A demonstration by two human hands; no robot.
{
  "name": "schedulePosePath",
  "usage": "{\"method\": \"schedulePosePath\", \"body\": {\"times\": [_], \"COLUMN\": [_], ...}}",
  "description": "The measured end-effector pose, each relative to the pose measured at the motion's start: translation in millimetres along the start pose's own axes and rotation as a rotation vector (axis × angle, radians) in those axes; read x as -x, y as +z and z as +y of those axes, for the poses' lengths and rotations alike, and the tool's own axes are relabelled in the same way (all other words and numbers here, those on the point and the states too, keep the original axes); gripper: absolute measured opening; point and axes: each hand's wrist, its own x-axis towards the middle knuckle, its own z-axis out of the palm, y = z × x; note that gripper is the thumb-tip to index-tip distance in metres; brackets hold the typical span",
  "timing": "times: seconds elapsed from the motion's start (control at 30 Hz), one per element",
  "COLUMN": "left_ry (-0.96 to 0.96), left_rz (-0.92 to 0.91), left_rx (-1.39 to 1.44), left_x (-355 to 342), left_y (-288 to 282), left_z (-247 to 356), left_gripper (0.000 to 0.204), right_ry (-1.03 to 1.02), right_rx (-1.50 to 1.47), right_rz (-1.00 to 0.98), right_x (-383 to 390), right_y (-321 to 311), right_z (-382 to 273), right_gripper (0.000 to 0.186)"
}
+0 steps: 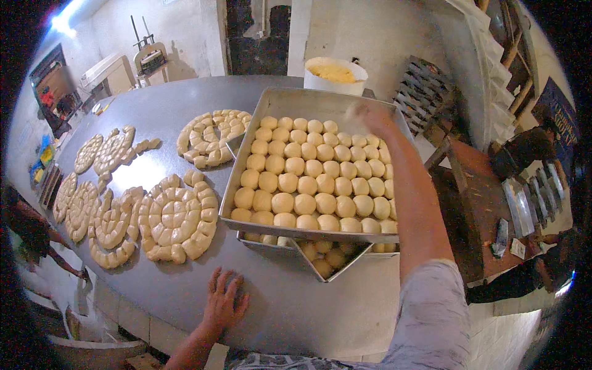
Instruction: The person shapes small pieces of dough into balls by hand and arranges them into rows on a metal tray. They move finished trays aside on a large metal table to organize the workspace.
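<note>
Reaching over the top tray (302, 102), the blurred right hand (372, 117) hangs near its far end; I cannot tell whether its fingers are closed. Dough balls (306, 185) sit there in rows, while the left hand (224, 304) rests on the surface (308, 308), fingers apart

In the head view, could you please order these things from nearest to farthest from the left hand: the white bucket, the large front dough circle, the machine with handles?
From the left hand:
1. Dough circle: just ahead, slightly left.
2. Bucket: farther ahead, to the right.
3. Machine: far back, to the left.
</note>
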Motion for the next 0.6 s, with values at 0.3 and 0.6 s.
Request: {"method": "schedulePosePath", "body": {"times": [0.3,0.6], "left_ry": [0.032,0.042], "left_rz": [0.001,0.211], "left_rx": [0.102,0.420], "left_x": [-14.5,22.6], "left_y": [-2.7,1.9], "left_z": [-4.9,-64.0], "left_gripper": [0.045,0.038], "right_ry": [0.240,-0.099], "right_rx": [0.526,-0.223], "right_rz": [-0.280,0.067], "right_x": [-33.9,62.9], "right_y": [50.3,80.5], "right_z": [114.0,-283.3], "right_gripper": [0.048,0.031]}}
